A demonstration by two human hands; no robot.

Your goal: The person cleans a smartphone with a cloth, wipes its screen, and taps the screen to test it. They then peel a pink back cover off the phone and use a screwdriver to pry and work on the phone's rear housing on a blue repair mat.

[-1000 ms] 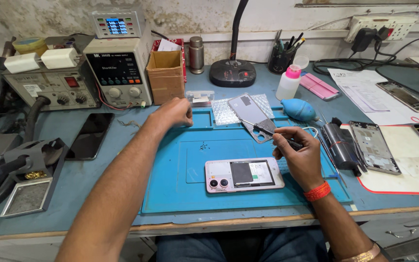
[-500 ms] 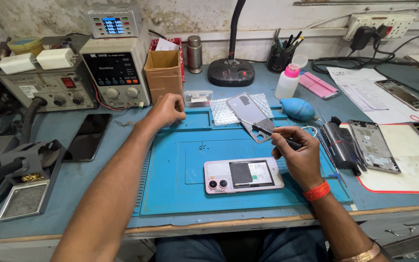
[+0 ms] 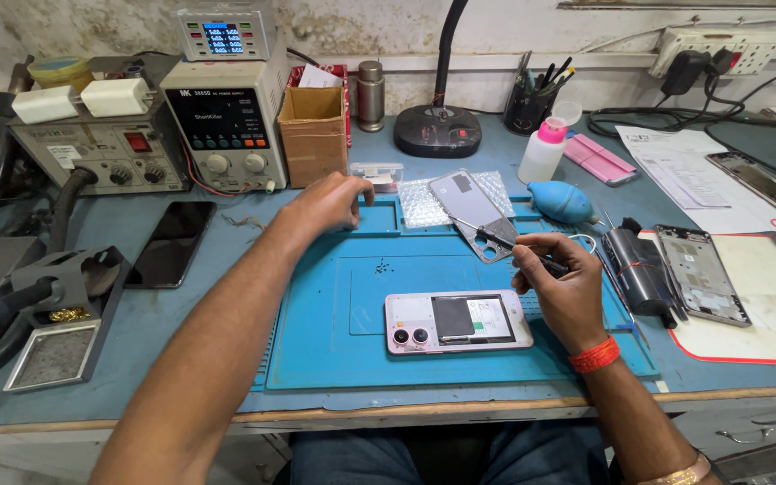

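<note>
The bench point(image 3: 226, 359) runs the full width, its front edge a bare wooden strip close to the person's lap. On it lies a blue mat point(image 3: 334, 341), its near edge just short of the bench edge; the mat's left half is open room, marked only by a few dark specks near its middle. Left of the mat a dark phone point(image 3: 171, 242) lies flat on bare bench, with a metal stand point(image 3: 56, 346) nearer the front. Behind stand a power supply point(image 3: 226, 121) and a cardboard box point(image 3: 313, 135), and a lamp base point(image 3: 439, 130) sits further right. At the right edge of the mat a black roll point(image 3: 639, 269) lies beside a stripped phone frame point(image 3: 701, 274) on a white sheet.

An opened phone point(image 3: 457, 321) lies flat on the mat's near right part, camera end to the left, insides up, with clear mat all round it. A grey back cover point(image 3: 473, 214) lies tilted at the mat's far edge, beside a blue blower point(image 3: 563, 200).

The left hand point(image 3: 325, 205) rests at the mat's far edge, fingers curled down and loosely together near a small clear case point(image 3: 377, 175); I cannot tell whether they hold anything. The right hand point(image 3: 563, 287) hovers just behind the phone's right end, fingers pinching a screwdriver point(image 3: 500, 239) whose tip points up-left over the cover.
</note>
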